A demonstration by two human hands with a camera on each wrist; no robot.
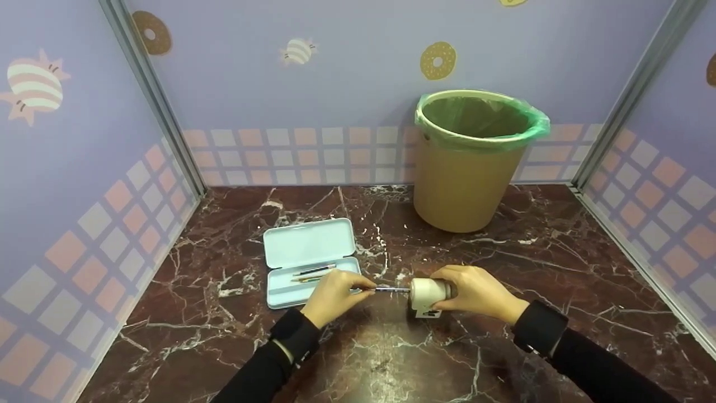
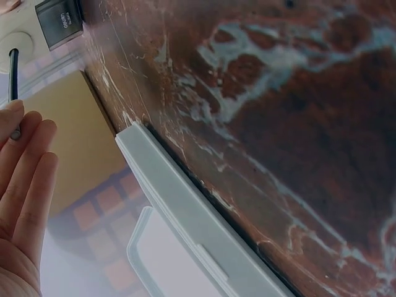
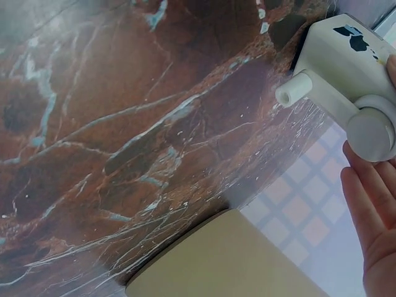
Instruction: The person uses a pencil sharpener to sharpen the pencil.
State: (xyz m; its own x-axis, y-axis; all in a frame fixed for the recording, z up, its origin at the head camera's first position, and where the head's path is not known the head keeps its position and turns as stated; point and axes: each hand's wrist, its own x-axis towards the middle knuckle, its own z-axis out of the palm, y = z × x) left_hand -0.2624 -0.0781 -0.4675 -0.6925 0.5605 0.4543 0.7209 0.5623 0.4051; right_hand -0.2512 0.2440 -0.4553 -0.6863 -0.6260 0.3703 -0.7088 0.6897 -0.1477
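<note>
In the head view my left hand (image 1: pixel 335 294) pinches a pencil (image 1: pixel 391 289) between thumb and fingertips. The pencil's far end meets the front of a cream crank pencil sharpener (image 1: pixel 426 292); the left wrist view shows the pencil (image 2: pixel 13 74) entering its round opening. My right hand (image 1: pixel 475 291) grips the sharpener from the right, thumb on the near side and fingers over the far side. The right wrist view shows the crank handle (image 3: pixel 297 90) sticking out at the sharpener's back. A light blue pencil case (image 1: pixel 309 243) lies open beside the left hand.
Several pencils (image 1: pixel 313 273) lie in the case, partly hidden by the left hand. A tan waste bin (image 1: pixel 464 184) with a green liner stands at the back right. Patterned walls enclose the dark red marbled tabletop (image 1: pixel 224 341) at the back and sides.
</note>
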